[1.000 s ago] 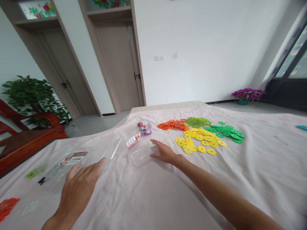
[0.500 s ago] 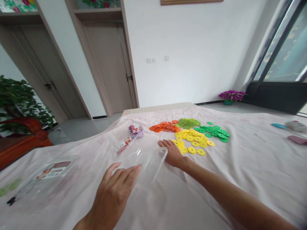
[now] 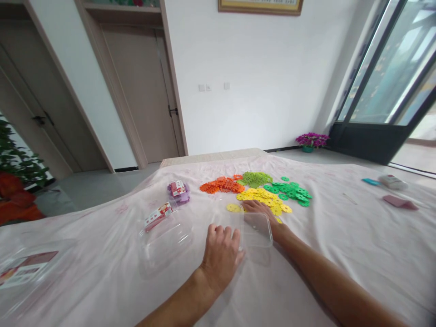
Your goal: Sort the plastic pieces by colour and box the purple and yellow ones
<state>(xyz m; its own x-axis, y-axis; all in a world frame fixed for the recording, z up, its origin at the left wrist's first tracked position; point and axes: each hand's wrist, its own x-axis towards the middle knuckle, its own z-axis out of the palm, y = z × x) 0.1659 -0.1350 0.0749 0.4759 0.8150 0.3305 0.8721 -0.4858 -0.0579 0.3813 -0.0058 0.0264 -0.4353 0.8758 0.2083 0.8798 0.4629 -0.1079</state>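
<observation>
My left hand [image 3: 221, 250] has its fingers curled over a clear plastic box [image 3: 257, 231], held close against the pile of yellow flower-shaped discs [image 3: 260, 195]. Palm down, my right hand [image 3: 257, 211] rests with fingers stretched out at the near edge of those yellow discs. Part of it lies behind the clear plastic. One yellow disc [image 3: 233, 207] shows at the box's far left side. Behind the yellow pile are orange discs [image 3: 221, 185], light green discs [image 3: 255, 179] and dark green discs [image 3: 291, 191].
Left of my hands lies a clear labelled container [image 3: 166, 245], with a labelled box of purple pieces [image 3: 179, 193] behind it. A larger clear box [image 3: 30, 272] is at far left. A pink cloth [image 3: 400, 202] and a white packet [image 3: 391, 181] lie at right on the wrinkled bedsheet [image 3: 323, 245].
My left hand has moved right and closed on the clear box, which is now nearer the yellow discs. My right hand has shifted onto the yellow pile's edge. The view has turned slightly.
</observation>
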